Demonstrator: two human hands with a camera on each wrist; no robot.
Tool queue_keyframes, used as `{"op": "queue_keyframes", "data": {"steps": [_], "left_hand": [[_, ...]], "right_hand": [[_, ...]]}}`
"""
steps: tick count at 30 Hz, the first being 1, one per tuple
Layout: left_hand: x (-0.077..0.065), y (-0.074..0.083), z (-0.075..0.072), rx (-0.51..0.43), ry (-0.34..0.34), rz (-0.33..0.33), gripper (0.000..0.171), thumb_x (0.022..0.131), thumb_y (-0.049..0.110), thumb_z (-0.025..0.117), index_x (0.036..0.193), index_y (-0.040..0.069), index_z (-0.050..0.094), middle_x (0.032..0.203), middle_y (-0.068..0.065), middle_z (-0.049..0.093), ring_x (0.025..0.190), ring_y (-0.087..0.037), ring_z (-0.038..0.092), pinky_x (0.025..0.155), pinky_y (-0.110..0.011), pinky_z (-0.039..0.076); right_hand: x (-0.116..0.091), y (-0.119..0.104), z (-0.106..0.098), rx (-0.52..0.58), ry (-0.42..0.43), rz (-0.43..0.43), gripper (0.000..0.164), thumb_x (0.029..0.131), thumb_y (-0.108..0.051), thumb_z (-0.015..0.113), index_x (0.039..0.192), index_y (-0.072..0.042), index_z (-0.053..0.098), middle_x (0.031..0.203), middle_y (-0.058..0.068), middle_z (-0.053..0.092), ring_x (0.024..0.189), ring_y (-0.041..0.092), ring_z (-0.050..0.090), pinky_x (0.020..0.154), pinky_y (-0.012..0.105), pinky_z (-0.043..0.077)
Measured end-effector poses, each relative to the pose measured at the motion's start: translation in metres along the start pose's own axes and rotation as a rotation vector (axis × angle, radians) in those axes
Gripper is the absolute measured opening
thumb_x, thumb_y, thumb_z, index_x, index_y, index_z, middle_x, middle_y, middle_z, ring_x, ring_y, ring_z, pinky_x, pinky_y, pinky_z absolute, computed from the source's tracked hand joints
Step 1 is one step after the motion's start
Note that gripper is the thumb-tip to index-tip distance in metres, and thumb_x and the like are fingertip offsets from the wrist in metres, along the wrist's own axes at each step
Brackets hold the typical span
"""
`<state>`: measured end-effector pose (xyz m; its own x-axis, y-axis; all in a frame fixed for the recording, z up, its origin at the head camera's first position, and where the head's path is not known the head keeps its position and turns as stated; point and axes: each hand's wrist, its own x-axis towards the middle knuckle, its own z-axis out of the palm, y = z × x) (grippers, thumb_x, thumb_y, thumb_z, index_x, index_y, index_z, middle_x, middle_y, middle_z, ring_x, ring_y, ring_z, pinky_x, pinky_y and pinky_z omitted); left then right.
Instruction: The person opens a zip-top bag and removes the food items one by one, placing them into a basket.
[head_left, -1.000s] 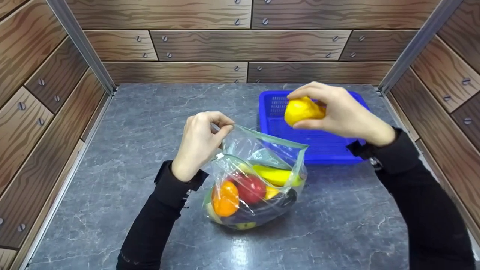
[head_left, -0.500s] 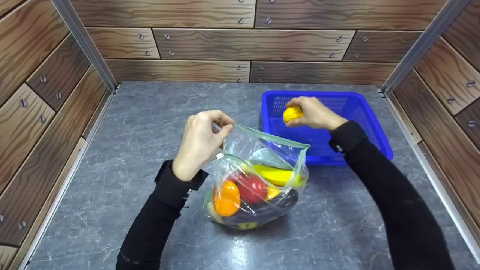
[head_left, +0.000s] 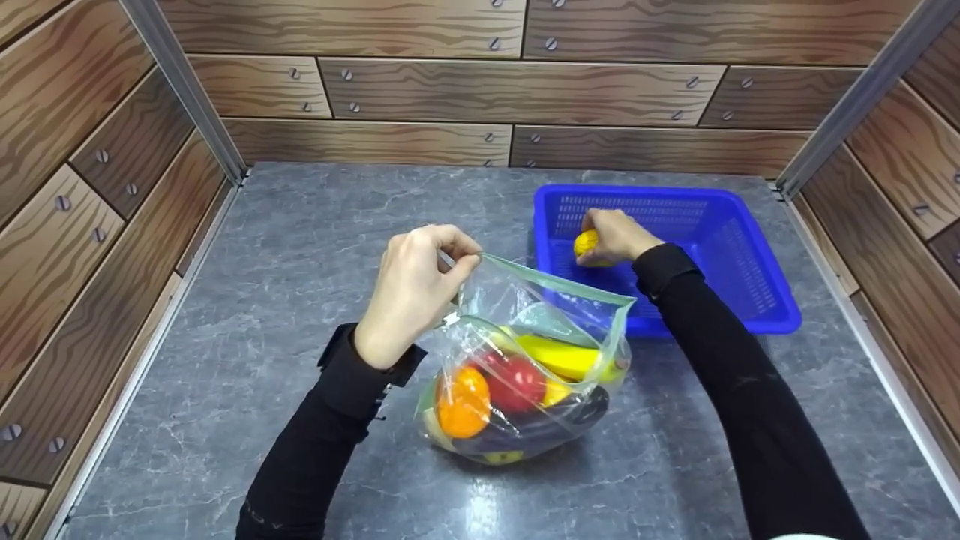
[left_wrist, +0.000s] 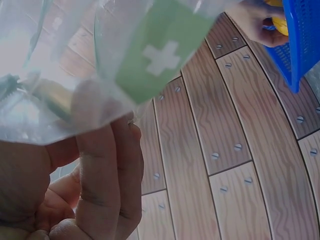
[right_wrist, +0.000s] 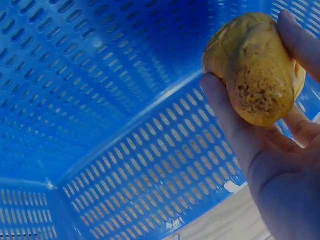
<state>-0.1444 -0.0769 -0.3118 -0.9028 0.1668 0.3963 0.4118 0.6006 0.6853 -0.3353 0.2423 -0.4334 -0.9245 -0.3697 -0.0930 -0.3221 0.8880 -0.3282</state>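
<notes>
My left hand (head_left: pixel 421 289) pinches the top edge of a clear zip bag (head_left: pixel 525 300) with a green rim, holding its mouth up. Through the plastic show an orange (head_left: pixel 463 401), a round red fruit (head_left: pixel 517 382), a banana (head_left: pixel 562 356) and a dark eggplant (head_left: pixel 525 431). In the left wrist view the bag's green patch with a white cross (left_wrist: pixel 162 57) hangs above the curled fingers. My right hand (head_left: pixel 619 236) is inside the blue basket (head_left: pixel 757 300), its fingers and thumb round a lumpy yellow fruit (right_wrist: pixel 260 70) with brown specks at one end.
The basket, with slotted walls, stands at the back right, just behind the bag. Grey marbled tabletop (head_left: pixel 322 202) lies under everything. Wood-patterned panels (head_left: pixel 517 90) enclose the back and both sides, with metal posts (head_left: pixel 855 97) in the corners.
My right hand has gone from above the basket down into it, carrying the yellow fruit. The left hand keeps its hold on the bag. The head view has shifted slightly.
</notes>
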Motion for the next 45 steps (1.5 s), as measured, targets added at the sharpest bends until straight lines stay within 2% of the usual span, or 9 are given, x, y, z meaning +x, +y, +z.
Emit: {"op": "queue_keyframes", "data": {"steps": [8,12,17,20,23,31,37,41,45], "left_hand": [[0.0,0.001,0.001,0.004,-0.005,0.001,0.004,0.088,0.014,0.071,0.086,0.014,0.075,0.081,-0.001,0.073,0.061,-0.014,0.062,0.062,-0.025,0.05],[0.0,0.001,0.001,0.002,-0.006,0.008,0.004,0.088,0.015,0.072,0.087,0.014,0.075,0.081,-0.001,0.073,0.061,-0.014,0.062,0.062,-0.025,0.049],[-0.001,0.001,0.001,-0.001,0.004,0.016,0.004,0.088,0.014,0.071,0.087,0.014,0.075,0.08,0.0,0.072,0.058,-0.011,0.06,0.06,-0.023,0.048],[-0.001,0.001,0.0,-0.012,0.002,0.015,0.005,0.088,0.014,0.071,0.087,0.013,0.075,0.079,0.0,0.072,0.053,-0.009,0.059,0.055,-0.022,0.048],[-0.001,0.002,0.0,-0.02,0.0,0.015,0.006,0.089,0.014,0.07,0.088,0.012,0.075,0.079,0.0,0.072,0.052,-0.01,0.059,0.053,-0.022,0.048],[-0.001,0.002,-0.001,-0.028,-0.003,0.013,0.007,0.089,0.014,0.07,0.09,0.011,0.076,0.08,-0.001,0.072,0.055,-0.019,0.062,0.053,-0.023,0.048],[-0.001,0.002,-0.001,-0.01,0.009,0.02,0.005,0.088,0.014,0.071,0.088,0.013,0.075,0.081,0.0,0.072,0.059,-0.016,0.062,0.058,-0.023,0.049],[-0.001,0.003,-0.001,-0.001,0.009,0.016,0.004,0.088,0.014,0.072,0.087,0.014,0.076,0.081,0.0,0.073,0.06,-0.013,0.062,0.06,-0.022,0.049],[-0.001,0.004,-0.001,0.005,0.014,0.019,0.004,0.088,0.014,0.072,0.087,0.014,0.076,0.081,0.0,0.073,0.06,-0.011,0.061,0.06,-0.022,0.049]], "right_hand": [[-0.002,0.006,0.012,0.003,0.016,-0.015,0.059,0.07,-0.024,0.085,0.111,0.005,0.054,0.103,0.027,0.062,0.094,0.041,0.058,0.083,0.052,0.048],[-0.006,0.005,0.008,0.013,0.012,-0.022,0.066,0.071,-0.026,0.085,0.119,0.007,0.053,0.115,0.03,0.06,0.108,0.045,0.056,0.094,0.056,0.045],[-0.015,-0.004,-0.007,0.03,0.015,-0.06,0.073,0.074,-0.032,0.084,0.127,0.007,0.052,0.129,0.031,0.055,0.121,0.046,0.049,0.106,0.057,0.038],[-0.025,-0.014,-0.02,0.042,0.043,-0.093,0.07,0.076,-0.035,0.082,0.127,0.004,0.054,0.129,0.028,0.056,0.121,0.044,0.05,0.106,0.057,0.038],[-0.039,-0.026,-0.037,0.08,0.109,-0.147,0.064,0.078,-0.036,0.081,0.126,0.0,0.056,0.127,0.022,0.059,0.117,0.04,0.055,0.103,0.055,0.042],[-0.092,-0.07,-0.088,0.166,0.328,-0.367,0.047,0.083,-0.031,0.077,0.121,-0.007,0.062,0.118,0.011,0.065,0.103,0.028,0.064,0.091,0.045,0.053],[-0.137,-0.114,-0.115,0.142,0.467,-0.547,0.036,0.081,-0.022,0.079,0.112,-0.01,0.067,0.108,0.004,0.069,0.092,0.017,0.066,0.085,0.022,0.053],[-0.161,-0.142,-0.112,0.165,0.512,-0.734,0.024,0.077,-0.012,0.082,0.097,-0.008,0.071,0.092,0.002,0.07,0.081,0.012,0.063,0.078,0.012,0.049],[-0.175,-0.166,-0.092,0.125,0.428,-0.895,0.017,0.077,-0.011,0.081,0.091,-0.009,0.071,0.083,0.0,0.068,0.074,0.01,0.063,0.07,0.015,0.052]]}}
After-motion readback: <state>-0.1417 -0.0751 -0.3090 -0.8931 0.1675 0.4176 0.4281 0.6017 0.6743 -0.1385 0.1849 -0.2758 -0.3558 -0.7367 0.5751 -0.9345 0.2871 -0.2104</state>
